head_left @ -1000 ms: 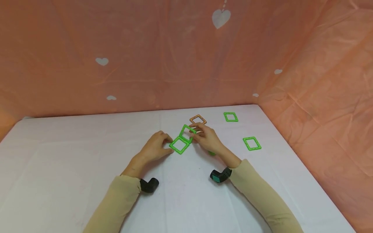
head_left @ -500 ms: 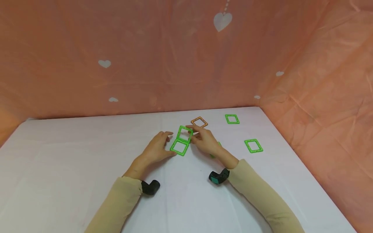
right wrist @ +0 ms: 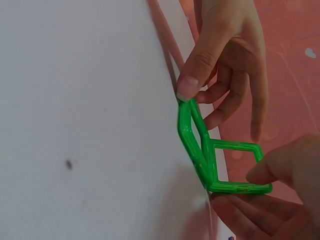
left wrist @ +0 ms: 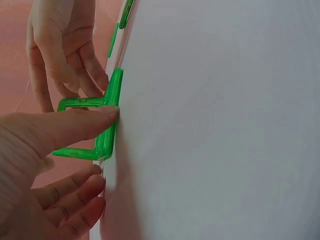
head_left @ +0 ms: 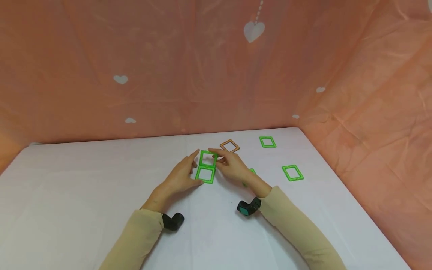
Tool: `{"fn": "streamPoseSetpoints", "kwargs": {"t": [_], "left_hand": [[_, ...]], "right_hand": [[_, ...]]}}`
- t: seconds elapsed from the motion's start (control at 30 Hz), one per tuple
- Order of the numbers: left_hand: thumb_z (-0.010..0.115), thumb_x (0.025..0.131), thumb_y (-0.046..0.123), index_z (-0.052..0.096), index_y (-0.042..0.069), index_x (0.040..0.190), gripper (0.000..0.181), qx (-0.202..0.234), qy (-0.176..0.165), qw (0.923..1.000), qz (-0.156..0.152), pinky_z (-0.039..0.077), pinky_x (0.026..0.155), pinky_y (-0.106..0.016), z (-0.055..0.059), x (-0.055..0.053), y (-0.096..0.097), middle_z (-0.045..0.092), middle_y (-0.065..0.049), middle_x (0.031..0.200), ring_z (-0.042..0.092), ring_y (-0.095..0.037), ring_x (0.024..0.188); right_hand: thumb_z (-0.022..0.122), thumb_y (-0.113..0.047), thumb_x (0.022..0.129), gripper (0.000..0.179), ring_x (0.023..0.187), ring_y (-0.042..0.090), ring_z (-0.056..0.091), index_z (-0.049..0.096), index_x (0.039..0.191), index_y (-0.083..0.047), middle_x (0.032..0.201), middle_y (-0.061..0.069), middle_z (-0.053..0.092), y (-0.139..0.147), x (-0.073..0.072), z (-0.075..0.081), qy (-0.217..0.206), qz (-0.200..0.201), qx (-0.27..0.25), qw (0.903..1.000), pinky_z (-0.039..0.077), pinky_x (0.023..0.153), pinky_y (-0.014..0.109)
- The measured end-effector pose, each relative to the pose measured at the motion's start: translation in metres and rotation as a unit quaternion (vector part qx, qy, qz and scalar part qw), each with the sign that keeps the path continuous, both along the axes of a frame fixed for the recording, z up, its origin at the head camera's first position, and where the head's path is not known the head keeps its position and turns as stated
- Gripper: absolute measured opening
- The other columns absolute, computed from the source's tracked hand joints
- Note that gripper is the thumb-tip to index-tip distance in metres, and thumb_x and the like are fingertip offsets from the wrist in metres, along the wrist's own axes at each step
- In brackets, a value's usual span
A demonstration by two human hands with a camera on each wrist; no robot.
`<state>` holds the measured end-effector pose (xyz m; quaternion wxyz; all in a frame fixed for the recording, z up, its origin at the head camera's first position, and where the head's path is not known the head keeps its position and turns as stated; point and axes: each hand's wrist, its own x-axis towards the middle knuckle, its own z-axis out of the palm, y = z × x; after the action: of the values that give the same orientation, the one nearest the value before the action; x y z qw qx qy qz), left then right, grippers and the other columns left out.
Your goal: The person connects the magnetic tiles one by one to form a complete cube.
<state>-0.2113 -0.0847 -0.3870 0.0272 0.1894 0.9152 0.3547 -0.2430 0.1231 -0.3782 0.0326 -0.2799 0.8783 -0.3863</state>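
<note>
Two green square frames are joined along one edge on the white table [head_left: 84, 195]. The flat frame [head_left: 205, 175] lies on the table, and the second frame [head_left: 208, 158] stands up from its far edge. My left hand [head_left: 182, 174] presses its thumb [left wrist: 75, 125] on the flat frame [left wrist: 113, 95], with the other fingers loose. From the right, my right hand [head_left: 229, 165] pinches the raised frame [right wrist: 235, 167] at its upper right. In the right wrist view the left thumb [right wrist: 195, 70] holds down the flat frame [right wrist: 190, 131].
An orange square frame [head_left: 230, 146] lies just behind the hands. More green frames lie at the far right [head_left: 267, 142] and right [head_left: 292, 173], and one [head_left: 251, 172] is partly hidden under my right wrist. Pink sheet walls [head_left: 371, 112] close the back and right.
The joined pair has turned from a diamond angle to square with the table, and the far frame has been lifted more upright. Both hands shifted slightly left.
</note>
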Motion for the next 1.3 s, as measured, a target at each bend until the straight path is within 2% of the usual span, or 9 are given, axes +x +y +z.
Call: {"fn": "streamPoseSetpoints", "kwargs": {"t": [0.23, 0.37, 0.73, 0.97, 1.1, 1.3], "left_hand": [[0.077, 0.075, 0.002, 0.019, 0.001, 0.152, 0.096, 0.016, -0.014, 0.9997, -0.013, 0.044, 0.077, -0.033, -0.001, 0.002, -0.003, 0.055, -0.020, 0.116, 0.052, -0.022, 0.089], [0.078, 0.075, 0.002, 0.016, 0.000, 0.152, 0.099, 0.020, -0.007, 0.9997, -0.016, 0.043, 0.075, -0.031, -0.002, 0.001, -0.004, 0.052, -0.023, 0.121, 0.052, -0.022, 0.086], [0.080, 0.075, 0.005, 0.018, 0.003, 0.153, 0.100, 0.026, 0.008, 0.9996, 0.003, 0.041, 0.071, -0.029, -0.006, 0.001, -0.006, 0.054, -0.020, 0.111, 0.050, -0.019, 0.080], [0.080, 0.074, 0.006, 0.019, 0.005, 0.153, 0.099, 0.036, 0.007, 0.9988, 0.032, 0.040, 0.070, -0.029, -0.007, -0.001, 0.001, 0.055, -0.020, 0.113, 0.049, -0.020, 0.081], [0.081, 0.074, 0.005, 0.020, 0.003, 0.152, 0.099, 0.038, 0.011, 0.9986, 0.035, 0.039, 0.068, -0.029, -0.006, 0.000, 0.004, 0.055, -0.020, 0.111, 0.048, -0.020, 0.079], [0.081, 0.074, 0.006, 0.020, 0.003, 0.152, 0.099, 0.035, 0.018, 0.9986, 0.037, 0.038, 0.068, -0.029, -0.006, 0.001, 0.003, 0.055, -0.021, 0.112, 0.048, -0.020, 0.079]], "right_hand": [[0.052, 0.001, 0.090, 0.051, 0.108, 0.035, 0.064, 0.045, 0.141, -0.002, 0.130, 0.022, 0.058, -0.001, 0.001, 0.000, -0.019, 0.006, -0.005, 0.9998, 0.055, 0.088, 0.038], [0.051, 0.001, 0.091, 0.054, 0.111, 0.036, 0.062, 0.041, 0.144, -0.001, 0.132, 0.024, 0.056, -0.004, 0.000, -0.002, -0.027, 0.018, -0.007, 0.9994, 0.053, 0.093, 0.038], [0.051, 0.003, 0.090, 0.059, 0.117, 0.039, 0.058, 0.031, 0.146, 0.005, 0.135, 0.030, 0.050, -0.011, -0.003, -0.003, -0.032, 0.049, -0.034, 0.9977, 0.051, 0.096, 0.037], [0.052, 0.002, 0.090, 0.059, 0.117, 0.039, 0.058, 0.032, 0.145, 0.006, 0.137, 0.028, 0.049, -0.009, -0.010, -0.002, -0.027, 0.046, -0.034, 0.9980, 0.051, 0.096, 0.037], [0.052, 0.001, 0.091, 0.057, 0.118, 0.038, 0.058, 0.033, 0.144, 0.007, 0.136, 0.028, 0.050, -0.006, -0.010, -0.001, -0.024, 0.043, -0.028, 0.9984, 0.050, 0.097, 0.037], [0.054, -0.002, 0.093, 0.053, 0.113, 0.036, 0.061, 0.040, 0.143, 0.002, 0.131, 0.026, 0.056, -0.001, -0.012, 0.003, -0.010, 0.010, -0.014, 0.9998, 0.052, 0.094, 0.038]]}}
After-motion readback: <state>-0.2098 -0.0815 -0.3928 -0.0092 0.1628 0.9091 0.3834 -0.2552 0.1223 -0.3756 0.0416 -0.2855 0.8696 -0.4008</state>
